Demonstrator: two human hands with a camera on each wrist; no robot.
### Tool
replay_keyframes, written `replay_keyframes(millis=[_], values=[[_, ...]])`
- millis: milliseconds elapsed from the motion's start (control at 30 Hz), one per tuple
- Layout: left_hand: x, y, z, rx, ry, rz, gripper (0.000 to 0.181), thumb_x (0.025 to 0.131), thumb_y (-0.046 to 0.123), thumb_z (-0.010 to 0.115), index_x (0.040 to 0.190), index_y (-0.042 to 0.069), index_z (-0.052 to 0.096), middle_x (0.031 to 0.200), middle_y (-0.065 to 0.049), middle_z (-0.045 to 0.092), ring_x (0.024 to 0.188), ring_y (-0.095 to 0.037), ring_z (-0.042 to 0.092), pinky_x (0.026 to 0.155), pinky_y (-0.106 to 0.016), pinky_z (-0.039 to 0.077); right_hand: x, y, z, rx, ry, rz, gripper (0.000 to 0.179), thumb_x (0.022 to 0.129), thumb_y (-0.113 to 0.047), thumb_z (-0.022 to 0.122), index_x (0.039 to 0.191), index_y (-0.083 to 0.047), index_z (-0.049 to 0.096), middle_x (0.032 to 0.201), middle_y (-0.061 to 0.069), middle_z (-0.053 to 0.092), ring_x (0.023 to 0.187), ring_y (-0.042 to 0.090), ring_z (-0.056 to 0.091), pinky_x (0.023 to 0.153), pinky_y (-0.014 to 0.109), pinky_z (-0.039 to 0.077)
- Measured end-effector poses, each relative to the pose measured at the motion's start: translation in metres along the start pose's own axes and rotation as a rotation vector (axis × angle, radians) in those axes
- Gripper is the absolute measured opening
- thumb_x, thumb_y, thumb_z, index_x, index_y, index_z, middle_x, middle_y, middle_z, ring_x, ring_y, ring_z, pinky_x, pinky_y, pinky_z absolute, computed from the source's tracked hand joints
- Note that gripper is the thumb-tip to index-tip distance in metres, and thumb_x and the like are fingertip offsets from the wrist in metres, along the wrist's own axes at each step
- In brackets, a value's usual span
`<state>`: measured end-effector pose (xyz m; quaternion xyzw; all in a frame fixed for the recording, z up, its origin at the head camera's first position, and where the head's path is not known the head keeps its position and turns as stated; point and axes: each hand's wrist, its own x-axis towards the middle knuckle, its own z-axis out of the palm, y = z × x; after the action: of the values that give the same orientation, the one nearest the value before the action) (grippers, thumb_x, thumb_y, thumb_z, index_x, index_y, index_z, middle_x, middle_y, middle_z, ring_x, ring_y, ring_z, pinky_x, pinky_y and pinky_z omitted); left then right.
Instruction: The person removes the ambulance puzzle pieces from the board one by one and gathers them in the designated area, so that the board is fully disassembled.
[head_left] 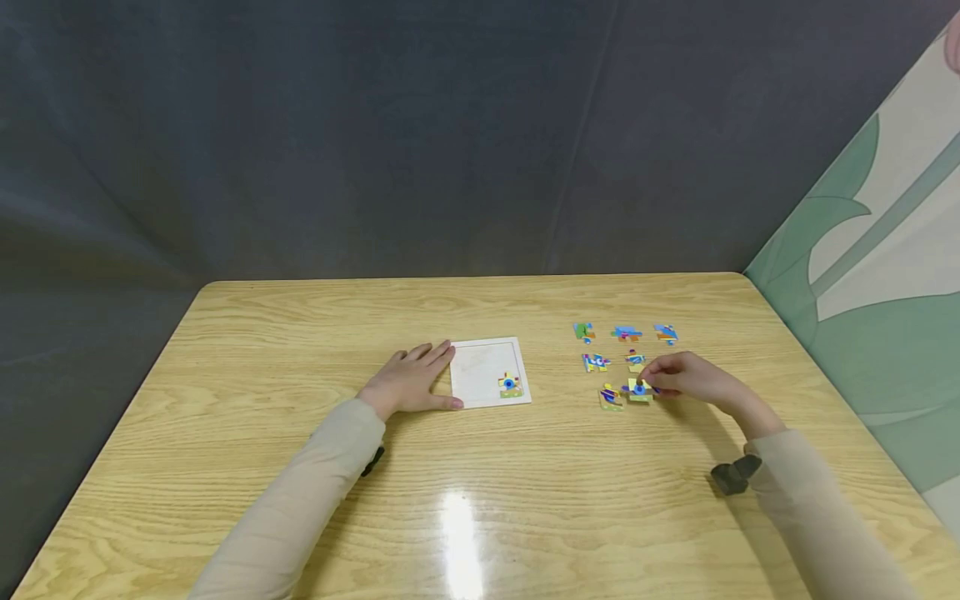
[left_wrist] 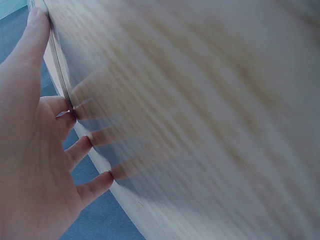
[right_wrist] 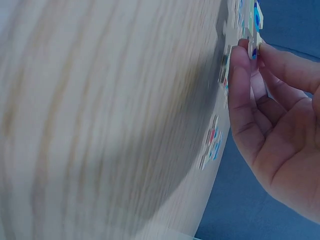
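A square white puzzle board [head_left: 480, 367] lies on the table, with one colourful jigsaw piece [head_left: 511, 385] in its near right corner. My left hand [head_left: 414, 382] is spread at the board's left side, thumb and fingertips touching its edge and the tabletop. To the right, my right hand [head_left: 693, 381] pinches a yellow and blue puzzle piece [head_left: 639, 390] between thumb and fingers. In the right wrist view this held piece [right_wrist: 254, 45] is tilted up off the wood. Close to its left lies another puzzle piece [head_left: 611, 397].
Several loose puzzle pieces lie right of the board, among them a green and blue one [head_left: 583, 332] and a blue and orange one [head_left: 666, 333]. The wooden table [head_left: 300, 333] ends at a dark curtain [head_left: 450, 167]. A patterned panel [head_left: 885, 275] stands along the right.
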<state>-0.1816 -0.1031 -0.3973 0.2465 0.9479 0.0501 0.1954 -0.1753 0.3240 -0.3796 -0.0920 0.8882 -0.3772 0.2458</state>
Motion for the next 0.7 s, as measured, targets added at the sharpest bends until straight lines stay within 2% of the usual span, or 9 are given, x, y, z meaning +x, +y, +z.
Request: replay_keyframes(millis=[133,200,333,467,700], values=[[0.000,0.000,0.000,-0.001,-0.002,-0.005,0.092,0.088,0.068,0.047,0.156,0.018,0.009,0.163,0.001,0.005,0.150,-0.030,0.013,0.119,-0.056,0.016,-0.003,0.002,-0.002,0.002,-0.005,-0.001,0.030,0.099,-0.012,0.050,0.112,0.013,0.059,0.120,0.028,0.056,0.082,-0.005,0.055,0.074,0.021,0.054],[0.000,0.000,0.000,-0.006,-0.002,-0.007,0.092,0.088,0.067,0.048,0.155,0.018,0.009,0.163,0.001,0.006,0.150,-0.030,0.013,0.119,-0.056,0.016,-0.004,0.003,-0.003,-0.002,-0.009,0.005,0.031,0.099,-0.012,0.050,0.113,0.013,0.059,0.123,0.030,0.054,0.081,-0.005,0.056,0.074,0.021,0.054],[0.000,0.000,0.001,-0.012,0.000,-0.006,0.092,0.088,0.067,0.048,0.155,0.017,0.009,0.163,0.001,0.006,0.150,-0.030,0.013,0.119,-0.057,0.016,-0.005,0.006,-0.005,-0.008,-0.018,0.020,0.031,0.099,-0.013,0.050,0.113,0.013,0.059,0.107,0.017,0.062,0.077,0.000,0.056,0.072,0.022,0.053],[0.000,0.000,0.001,-0.005,-0.002,-0.008,0.093,0.087,0.068,0.048,0.155,0.018,0.009,0.163,0.001,0.005,0.150,-0.030,0.013,0.119,-0.056,0.016,-0.005,0.009,-0.006,-0.003,-0.023,0.027,0.030,0.098,-0.012,0.051,0.112,0.013,0.060,0.093,0.002,0.062,0.074,0.003,0.055,0.069,0.021,0.051],[0.000,0.000,0.000,-0.008,-0.004,-0.008,0.092,0.088,0.067,0.048,0.156,0.018,0.009,0.163,0.001,0.006,0.150,-0.030,0.013,0.119,-0.056,0.016,-0.004,0.016,-0.009,-0.004,-0.058,0.012,0.031,0.099,-0.012,0.049,0.112,0.015,0.059,0.091,0.002,0.062,0.075,0.002,0.055,0.069,0.022,0.051]])
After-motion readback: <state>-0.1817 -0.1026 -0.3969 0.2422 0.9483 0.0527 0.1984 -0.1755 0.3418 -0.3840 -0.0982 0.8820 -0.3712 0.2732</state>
